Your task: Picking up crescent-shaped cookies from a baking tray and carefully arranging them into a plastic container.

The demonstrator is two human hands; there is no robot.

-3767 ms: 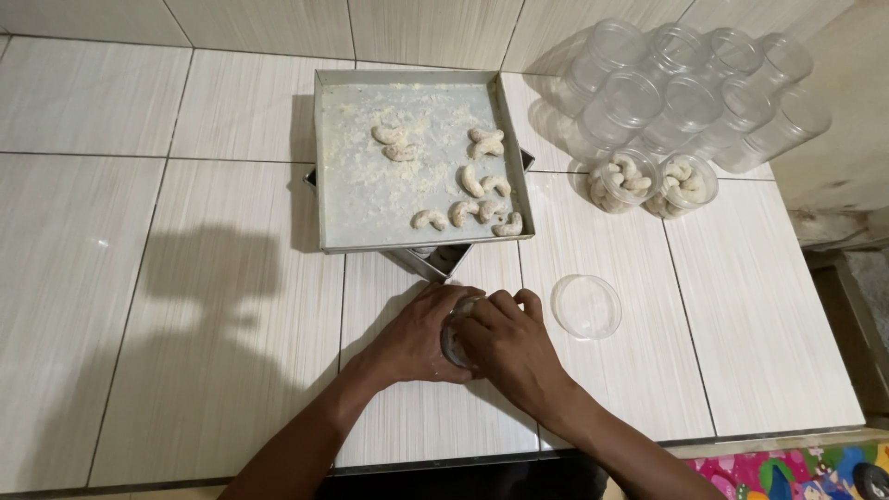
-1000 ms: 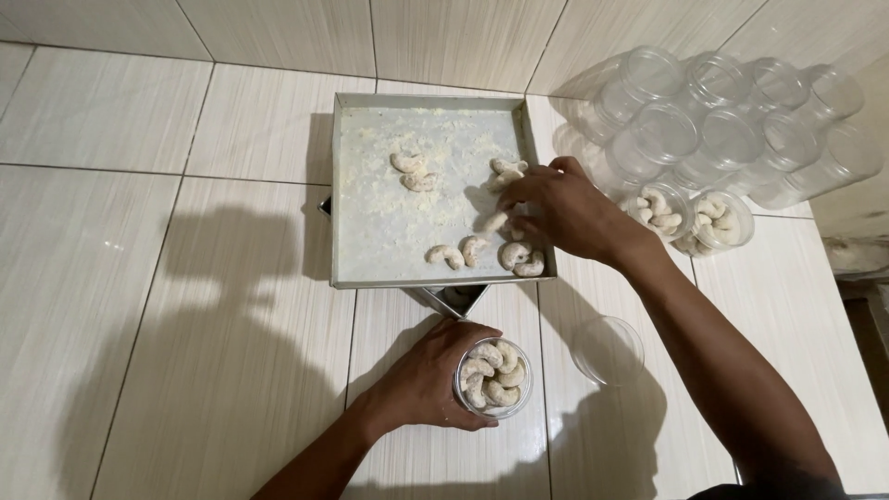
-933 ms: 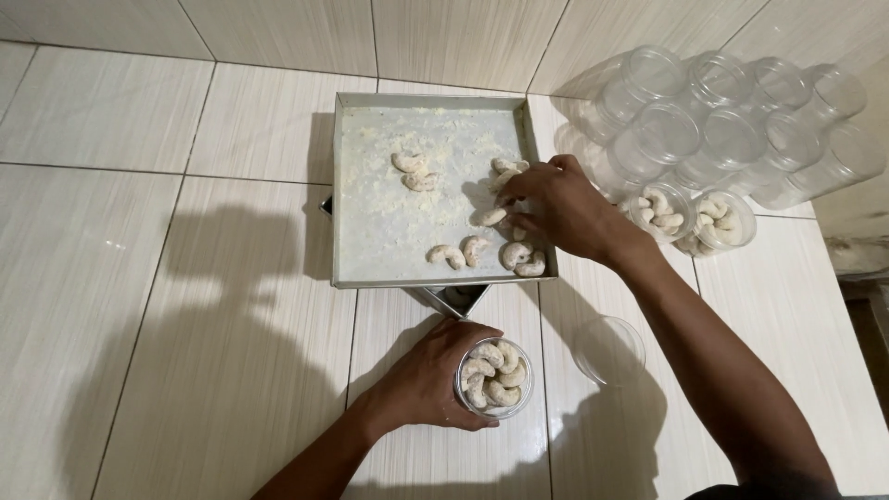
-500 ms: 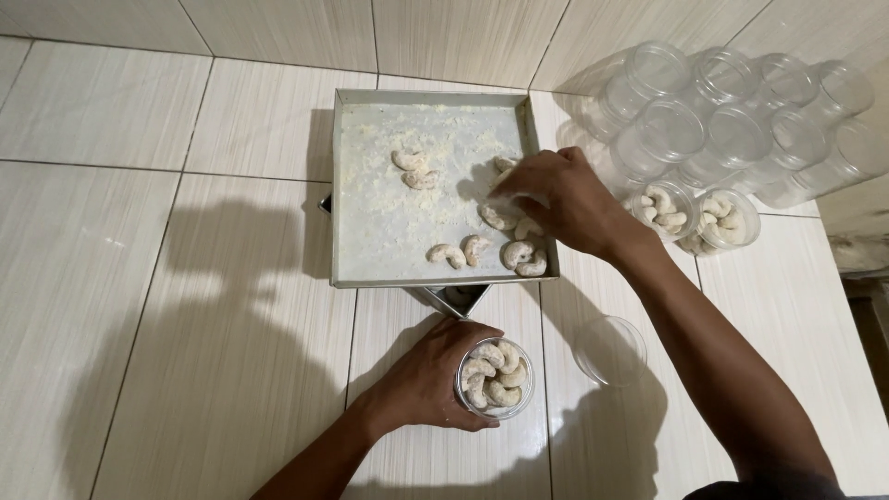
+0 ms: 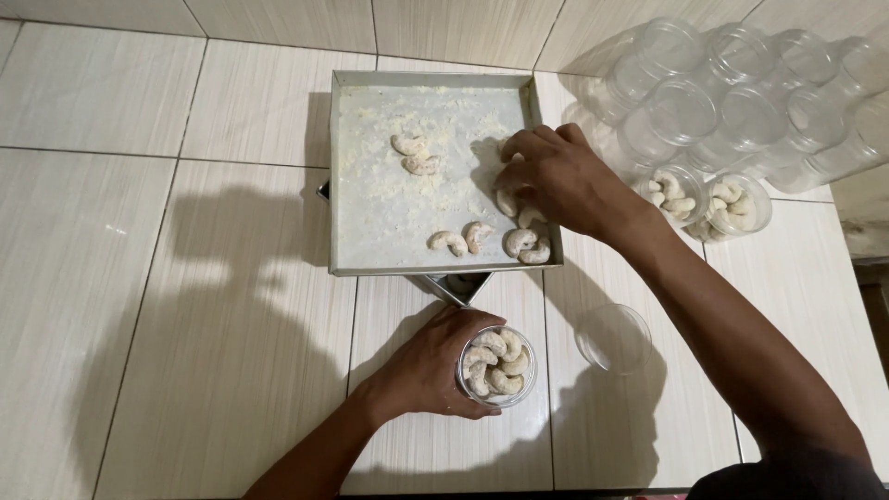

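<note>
**Crescent Biscuits: Tray and Jar Positions**

Head view. The work surface is a floor of pale, wood-grain tiles (image 5: 185,306) with dark grout lines. At the centre, toward 12 o'clock, sits a square metal tray (image 5: 370,231) dusted with white powder and crumbs. Two crescent biscuits (image 5: 414,155) lie near the tray's middle; a further group (image 5: 491,239) lies along its 5 o'clock edge.

The right hand (image 5: 556,176) reaches over the tray's 3 o'clock side, fingers curled down onto the biscuits there. Whether it has pinched one cannot be told; the palm hides the fingertips.

The left hand (image 5: 431,370), at 6 o'clock below the tray, is wrapped partway around a small clear jar (image 5: 497,367) standing upright on the tile. The jar is packed with crescent biscuits, its mouth uncovered.

A clear round lid (image 5: 613,338) lies flat on the tile just beside the jar, at its 3 o'clock.

At 2 o'clock, a cluster of empty clear jars (image 5: 732,93) is stacked. Two filled jars (image 5: 708,199) sit at its lower edge.
</note>
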